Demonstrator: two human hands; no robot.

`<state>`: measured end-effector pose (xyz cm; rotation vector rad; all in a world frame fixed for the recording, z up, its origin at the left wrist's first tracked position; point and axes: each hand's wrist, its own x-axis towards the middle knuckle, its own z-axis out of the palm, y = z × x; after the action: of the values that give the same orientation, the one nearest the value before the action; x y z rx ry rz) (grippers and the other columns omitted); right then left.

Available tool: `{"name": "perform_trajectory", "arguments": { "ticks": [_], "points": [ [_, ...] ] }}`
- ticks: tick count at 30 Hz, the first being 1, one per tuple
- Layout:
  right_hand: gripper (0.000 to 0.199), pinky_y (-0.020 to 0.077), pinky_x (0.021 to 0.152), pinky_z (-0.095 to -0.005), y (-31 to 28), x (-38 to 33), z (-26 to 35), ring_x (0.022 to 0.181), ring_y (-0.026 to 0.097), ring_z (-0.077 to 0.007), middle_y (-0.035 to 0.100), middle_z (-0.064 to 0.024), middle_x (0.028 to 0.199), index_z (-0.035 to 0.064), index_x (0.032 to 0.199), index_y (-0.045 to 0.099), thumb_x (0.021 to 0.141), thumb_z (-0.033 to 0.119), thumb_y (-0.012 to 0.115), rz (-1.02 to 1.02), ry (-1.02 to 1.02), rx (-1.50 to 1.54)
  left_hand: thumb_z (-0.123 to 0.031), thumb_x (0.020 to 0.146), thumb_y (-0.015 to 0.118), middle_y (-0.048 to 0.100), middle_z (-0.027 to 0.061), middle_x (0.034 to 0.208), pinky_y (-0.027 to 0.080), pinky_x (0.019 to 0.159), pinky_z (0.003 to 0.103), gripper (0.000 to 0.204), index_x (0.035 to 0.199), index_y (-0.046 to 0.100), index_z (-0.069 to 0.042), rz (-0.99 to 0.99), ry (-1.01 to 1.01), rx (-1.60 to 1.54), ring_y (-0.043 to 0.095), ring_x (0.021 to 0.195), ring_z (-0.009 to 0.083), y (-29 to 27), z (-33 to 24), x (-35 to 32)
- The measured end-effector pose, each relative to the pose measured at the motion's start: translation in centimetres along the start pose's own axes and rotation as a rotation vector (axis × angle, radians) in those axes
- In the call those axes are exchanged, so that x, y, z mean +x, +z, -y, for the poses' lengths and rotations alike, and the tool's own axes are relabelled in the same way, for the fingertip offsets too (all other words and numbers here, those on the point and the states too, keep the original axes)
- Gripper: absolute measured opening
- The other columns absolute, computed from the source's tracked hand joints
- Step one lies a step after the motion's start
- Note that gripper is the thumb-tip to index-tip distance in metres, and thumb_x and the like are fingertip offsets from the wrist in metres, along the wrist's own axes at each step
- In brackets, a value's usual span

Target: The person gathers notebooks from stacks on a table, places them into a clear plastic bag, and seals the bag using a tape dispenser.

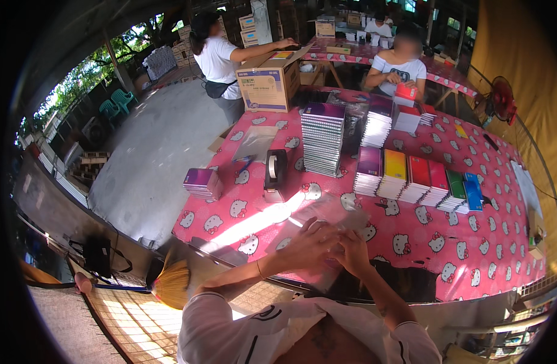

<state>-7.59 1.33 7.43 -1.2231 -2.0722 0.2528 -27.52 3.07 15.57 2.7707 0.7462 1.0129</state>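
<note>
Both my hands are close together over the near edge of the table, at a clear plastic bag (342, 211) lying partly beneath them. Fingers of my left hand (309, 246) are bent over the plastic. My right hand (353, 252) pinches the plastic, its fingertips next to those of the left. Beyond them stands a black tape dispenser (275, 176). To its left is a short stack of purple notebooks (202, 183). Right of the hands, a row of notebook stacks runs purple (369, 171), yellow (393, 174), red, pink, green and blue (472, 192).
A tall stack of spiral notebooks (322, 145) rises mid-table, with another stack (375, 121) beside it. A cardboard box (265, 91) stands at the far left corner, with a person reaching over it. Another person sits opposite, handling red notebooks (406, 92). A fan (502, 100) stands far right.
</note>
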Motion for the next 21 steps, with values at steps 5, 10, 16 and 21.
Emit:
{"name": "perform_trajectory", "arguments": {
  "ticks": [5,10,16,21],
  "points": [
    [0.031,0.0464,0.086,-0.0447,-0.7,0.6,0.5,0.1,0.058,-0.0284,0.06,-0.0034,0.101,0.0135,0.098,0.07,0.072,0.025,0.082,0.05,-0.024,0.042,-0.026,0.077,0.08,0.057,0.0134,0.131,0.044,0.104,0.046,0.052,0.123,0.063,-0.008,0.06,-0.18,-0.282,0.056,0.12,0.0301,2.7,3.1,-3.7],
    [0.029,0.0475,0.083,-0.045,-0.9,-0.2,0.6,0.1,0.059,-0.028,0.059,-0.0026,0.1,0.0138,0.096,0.07,0.073,0.025,0.082,0.034,-0.046,0.021,-0.019,0.079,0.078,0.058,0.0098,0.131,0.049,0.097,0.044,0.04,0.115,0.067,-0.009,0.192,-0.126,-0.131,0.061,0.11,0.0288,1.7,2.6,-3.5],
    [0.021,0.0486,0.08,-0.0443,-0.7,0.1,0.7,0.096,0.06,-0.0283,0.06,-0.0027,0.098,0.0124,0.093,0.07,0.076,0.02,0.079,0.026,-0.078,0.04,-0.016,0.08,0.076,0.064,0.0117,0.12,0.054,0.083,0.044,0.037,0.115,0.066,-0.008,0.205,-0.095,-0.212,0.065,0.104,0.0317,2.7,4.1,-5.1],
    [0.017,0.0497,0.077,-0.0434,-0.5,0.1,0.6,0.087,0.063,-0.0291,0.062,-0.0044,0.093,0.0102,0.089,0.067,0.078,0.018,0.077,0.046,-0.076,0.064,-0.012,0.081,0.074,0.072,0.0125,0.093,0.056,0.074,0.042,0.029,0.108,0.067,-0.005,0.153,-0.16,-0.328,0.07,0.084,0.0316,3.2,5.1,-4.6]
  ]
}}
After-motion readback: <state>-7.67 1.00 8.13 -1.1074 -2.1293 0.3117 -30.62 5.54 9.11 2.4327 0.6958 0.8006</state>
